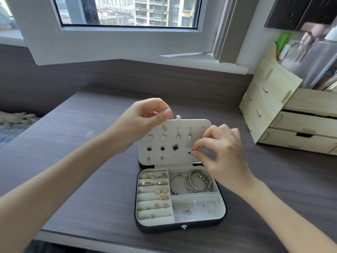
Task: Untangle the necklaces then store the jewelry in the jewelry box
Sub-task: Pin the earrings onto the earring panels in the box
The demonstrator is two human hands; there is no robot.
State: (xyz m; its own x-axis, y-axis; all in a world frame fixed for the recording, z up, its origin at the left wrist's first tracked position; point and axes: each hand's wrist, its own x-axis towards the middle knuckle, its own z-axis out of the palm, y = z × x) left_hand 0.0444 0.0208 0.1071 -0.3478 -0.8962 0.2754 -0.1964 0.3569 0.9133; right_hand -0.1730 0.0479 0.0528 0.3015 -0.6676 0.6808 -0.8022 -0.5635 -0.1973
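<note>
Right grip (224,148) pinches small dark stud (189,152) at jewelry box (180,227) lid; left grip (145,117) curled, contents too small to discern.

A grey-brown wood-grain desk top (73,115) runs under a white-framed window (116,39) that looks out on tall apartment blocks. At the right edge stands a pale plywood drawer organiser (300,128), with a green bottle (283,40) and clear plastic bottles (313,57) behind it; a grey plush toy (16,118) lies far left
</note>
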